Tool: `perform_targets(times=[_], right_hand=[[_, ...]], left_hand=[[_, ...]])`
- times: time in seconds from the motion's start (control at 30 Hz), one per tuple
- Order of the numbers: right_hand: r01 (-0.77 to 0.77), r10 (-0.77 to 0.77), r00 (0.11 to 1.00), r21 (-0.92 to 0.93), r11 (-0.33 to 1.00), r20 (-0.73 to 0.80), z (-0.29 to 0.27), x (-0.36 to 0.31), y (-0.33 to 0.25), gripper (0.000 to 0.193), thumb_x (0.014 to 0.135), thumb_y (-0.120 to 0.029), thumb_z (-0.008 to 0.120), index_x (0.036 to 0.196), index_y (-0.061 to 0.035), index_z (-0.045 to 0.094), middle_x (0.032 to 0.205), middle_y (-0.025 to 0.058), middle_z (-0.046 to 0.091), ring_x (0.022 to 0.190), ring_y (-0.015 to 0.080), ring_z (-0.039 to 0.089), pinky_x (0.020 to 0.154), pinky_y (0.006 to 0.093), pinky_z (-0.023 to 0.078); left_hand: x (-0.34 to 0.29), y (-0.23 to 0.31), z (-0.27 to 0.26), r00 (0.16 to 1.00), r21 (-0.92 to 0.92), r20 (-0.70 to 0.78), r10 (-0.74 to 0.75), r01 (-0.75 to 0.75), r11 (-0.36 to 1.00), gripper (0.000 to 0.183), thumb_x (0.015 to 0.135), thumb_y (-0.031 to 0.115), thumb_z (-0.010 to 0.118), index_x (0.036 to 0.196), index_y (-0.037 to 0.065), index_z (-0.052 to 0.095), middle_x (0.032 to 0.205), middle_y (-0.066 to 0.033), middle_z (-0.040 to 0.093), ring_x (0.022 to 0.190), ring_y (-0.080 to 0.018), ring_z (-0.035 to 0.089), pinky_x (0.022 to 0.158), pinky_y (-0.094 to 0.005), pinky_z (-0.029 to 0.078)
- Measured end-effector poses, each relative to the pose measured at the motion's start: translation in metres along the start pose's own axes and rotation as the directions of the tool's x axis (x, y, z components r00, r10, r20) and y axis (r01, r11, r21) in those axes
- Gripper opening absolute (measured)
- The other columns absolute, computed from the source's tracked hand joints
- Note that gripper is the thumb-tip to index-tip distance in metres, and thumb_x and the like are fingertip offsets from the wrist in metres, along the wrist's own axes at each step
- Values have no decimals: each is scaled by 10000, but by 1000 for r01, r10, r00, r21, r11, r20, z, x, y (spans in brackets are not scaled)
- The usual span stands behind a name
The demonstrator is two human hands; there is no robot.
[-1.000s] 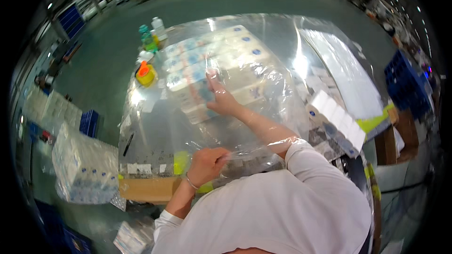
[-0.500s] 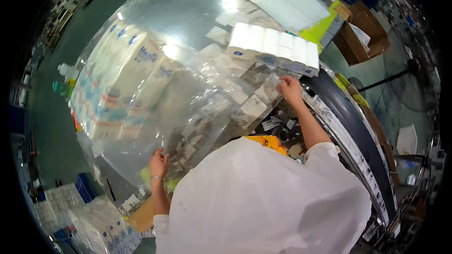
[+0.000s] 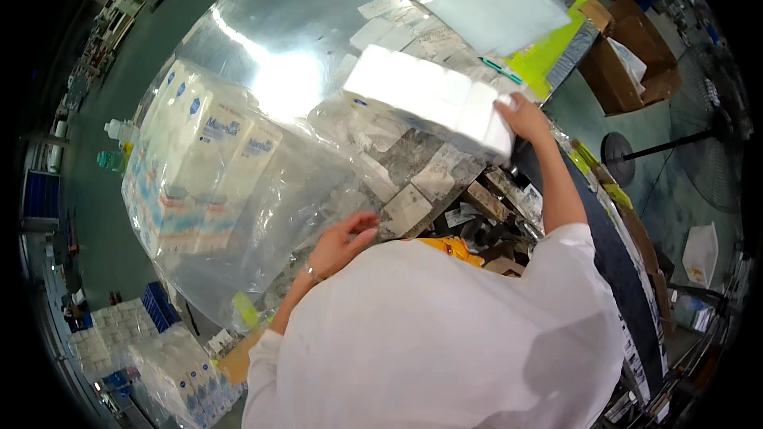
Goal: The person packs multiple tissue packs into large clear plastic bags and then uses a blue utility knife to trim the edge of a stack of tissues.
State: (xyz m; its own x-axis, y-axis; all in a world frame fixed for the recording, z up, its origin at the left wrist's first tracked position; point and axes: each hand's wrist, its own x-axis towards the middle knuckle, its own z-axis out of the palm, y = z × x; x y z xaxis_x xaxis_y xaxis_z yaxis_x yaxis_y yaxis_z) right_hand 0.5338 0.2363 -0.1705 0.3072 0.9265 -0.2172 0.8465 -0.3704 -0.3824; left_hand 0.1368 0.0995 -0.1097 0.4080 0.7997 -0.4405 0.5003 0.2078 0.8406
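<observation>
Between the white pack (image 3: 429,94) and plastic sheets (image 3: 469,1) lies a teal stick (image 3: 501,71).

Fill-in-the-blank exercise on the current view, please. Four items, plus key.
1. The hand touching the white pack is the person's ____ one.
2. The left hand holds ____.
3. The plastic bag is ____, so the printed packs show through.
4. The open cardboard box is ____ in colour.

Missing words: right; nothing; transparent; brown.

This was a factory-like packing workshop: green floor (image 3: 163,32), metal surface (image 3: 226,56), blue crate (image 3: 161,307), bagged packs (image 3: 179,369), standing fan (image 3: 719,125).
</observation>
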Motion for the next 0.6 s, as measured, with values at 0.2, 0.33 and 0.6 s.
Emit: perform_targets(times=[0.2, 0.33, 0.6], right_hand=[[226, -384, 772, 347, 910, 506, 24, -35, -34, 443, 789, -437, 528, 806, -12, 653, 583, 114, 585, 520, 201, 572, 551, 315, 455], [261, -463, 863, 610, 748, 199, 87, -18, -51, 318, 786, -296, 535, 858, 3, 617, 680, 132, 600, 630, 222, 585, 614, 311, 458], [-67, -55, 994, 934, 351, 92, 159, -72, -116, 438, 843, -264, 428, 1185, 9, 435, 1153, 157, 490, 1065, 261, 471, 875, 321, 383]], left_hand=[[76, -48, 20, 991, -435, -130, 24, -79, 897, 469, 852, 175, 486, 1279, 42, 344, 1216, -110, 467, 1077, -191, 480, 918, -301, 370], [96, -52, 20, 963, -662, -211, -166, -16, 749, 372, 833, 120, 422, 1191, 19, 439, 1114, -62, 534, 1034, -132, 493, 885, -261, 383], [87, -37, 33, 995, -875, -78, -65, -37, 482, 510, 896, 401, 365, 1295, 85, 326, 1215, -64, 466, 1023, -169, 506, 898, -307, 390]])
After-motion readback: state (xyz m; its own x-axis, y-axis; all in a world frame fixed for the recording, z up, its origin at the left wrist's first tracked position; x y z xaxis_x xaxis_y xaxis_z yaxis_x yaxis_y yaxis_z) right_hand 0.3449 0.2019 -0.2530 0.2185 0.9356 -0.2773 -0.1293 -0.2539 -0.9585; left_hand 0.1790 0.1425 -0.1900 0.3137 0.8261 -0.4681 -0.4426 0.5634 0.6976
